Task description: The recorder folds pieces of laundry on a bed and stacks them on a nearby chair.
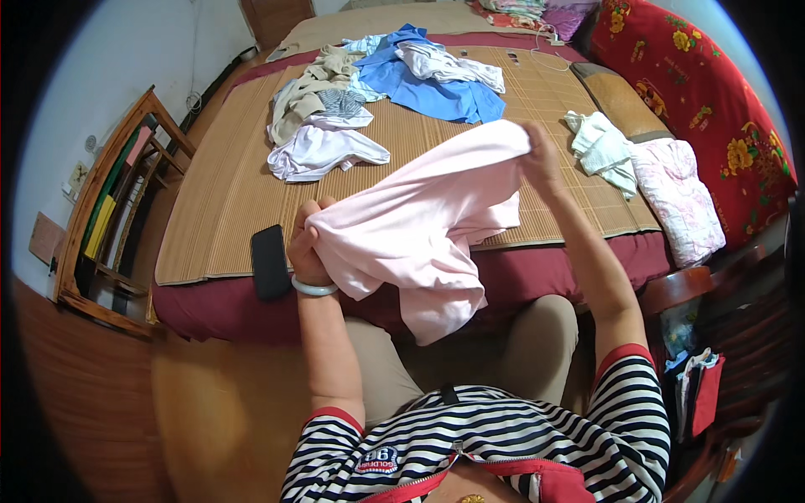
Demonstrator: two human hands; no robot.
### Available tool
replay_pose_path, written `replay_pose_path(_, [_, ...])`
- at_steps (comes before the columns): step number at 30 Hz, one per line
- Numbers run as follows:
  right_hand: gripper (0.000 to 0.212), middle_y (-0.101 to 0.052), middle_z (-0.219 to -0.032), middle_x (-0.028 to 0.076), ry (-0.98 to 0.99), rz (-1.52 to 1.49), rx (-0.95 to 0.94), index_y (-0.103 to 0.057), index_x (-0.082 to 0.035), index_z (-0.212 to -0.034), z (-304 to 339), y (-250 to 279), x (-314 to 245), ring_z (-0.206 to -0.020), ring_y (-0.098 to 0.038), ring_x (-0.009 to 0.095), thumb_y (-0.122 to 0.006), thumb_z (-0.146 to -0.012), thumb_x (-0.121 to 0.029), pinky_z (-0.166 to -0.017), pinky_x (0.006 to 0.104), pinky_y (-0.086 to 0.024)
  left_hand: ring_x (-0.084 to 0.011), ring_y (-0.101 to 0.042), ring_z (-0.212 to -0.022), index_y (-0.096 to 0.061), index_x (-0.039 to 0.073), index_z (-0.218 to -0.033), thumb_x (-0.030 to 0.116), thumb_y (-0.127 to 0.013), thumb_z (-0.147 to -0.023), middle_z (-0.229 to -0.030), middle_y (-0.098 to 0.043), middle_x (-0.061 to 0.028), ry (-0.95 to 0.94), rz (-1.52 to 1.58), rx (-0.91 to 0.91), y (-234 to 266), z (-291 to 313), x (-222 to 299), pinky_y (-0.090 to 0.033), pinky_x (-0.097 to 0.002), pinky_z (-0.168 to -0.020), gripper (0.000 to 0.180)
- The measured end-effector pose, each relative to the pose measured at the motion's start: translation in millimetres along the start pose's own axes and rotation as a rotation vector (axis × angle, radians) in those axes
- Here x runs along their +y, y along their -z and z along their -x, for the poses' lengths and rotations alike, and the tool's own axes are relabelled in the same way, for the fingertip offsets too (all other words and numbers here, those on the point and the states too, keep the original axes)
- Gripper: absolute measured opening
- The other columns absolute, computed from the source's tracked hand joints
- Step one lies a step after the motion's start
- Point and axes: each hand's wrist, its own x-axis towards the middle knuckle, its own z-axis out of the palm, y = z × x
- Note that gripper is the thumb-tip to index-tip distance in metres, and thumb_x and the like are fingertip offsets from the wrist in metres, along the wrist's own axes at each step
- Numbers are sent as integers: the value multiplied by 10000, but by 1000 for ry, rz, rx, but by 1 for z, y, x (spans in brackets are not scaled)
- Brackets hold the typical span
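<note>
A pale pink garment [419, 218] is stretched between my two hands above the near edge of the bed. My left hand [309, 243], with a pale bangle at the wrist, grips its left end. Higher and farther off, my right hand [541, 159] is closed on the opposite end. The cloth slants up toward the right, and its loose lower part hangs in folds over the bed edge near my knees. What kind of garment it is, I cannot tell. Beside my left hand lies a black phone [269, 261].
A bamboo mat [218, 201] covers the bed. Toward the back lies a pile with blue clothing [436, 92], beige clothing [306, 92] and a white garment [323, 152]. At right are a pale green cloth [602, 151], a folded pink-white cloth [677, 197] and a red floral cover [696, 109].
</note>
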Motion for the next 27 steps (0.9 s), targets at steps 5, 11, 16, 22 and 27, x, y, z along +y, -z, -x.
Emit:
replay_pose_path(5, [343, -688, -899, 77, 65, 160, -30, -655, -34, -1022, -19, 71, -46, -848, -642, 163, -798, -712, -58, -766, 289, -511, -221, -641, -879, -594, 78, -921, 188, -640, -931, -932, -654, -82, 53, -46, 338, -18, 1, 3, -539, -380, -806, 120])
replay_pose_path(11, [273, -673, -822, 18, -296, 349, -780, -697, -45, -1008, -18, 115, -21, -763, -615, 135, -770, -788, -190, -658, 302, -480, -121, -641, -802, -652, 84, -936, 123, -632, -958, -886, -682, -25, 172, -185, 551, 36, -12, -1, -528, -261, -760, 49])
replay_pose_path(16, [214, -698, -782, 109, -307, 431, -689, -703, -27, -915, 8, 133, 39, -673, -637, 186, -754, -802, -201, -605, 335, -483, -69, -570, -755, -607, 69, -855, 122, -636, -961, -835, -636, -1, 199, -543, 606, 47, -13, -4, -467, -225, -707, 122])
replay_pose_path(22, [216, -699, -780, 109, -295, 307, -651, -693, -7, -906, 46, 130, 38, -697, -648, 183, -754, -811, -192, -634, 333, -503, -65, -529, -753, -583, 61, -838, 121, -681, -939, -834, -612, 7, 151, -790, 631, 70, -8, -3, -446, -222, -701, 152])
replay_pose_path(27, [256, -669, -809, 87, -410, 49, -532, -683, -16, -975, 93, 153, 25, -759, -623, 180, -766, -811, -194, -707, 328, -505, -70, -532, -765, -591, 46, -865, 122, -676, -942, -847, -618, -3, 130, -843, 633, 77, -11, -7, -448, -226, -710, 138])
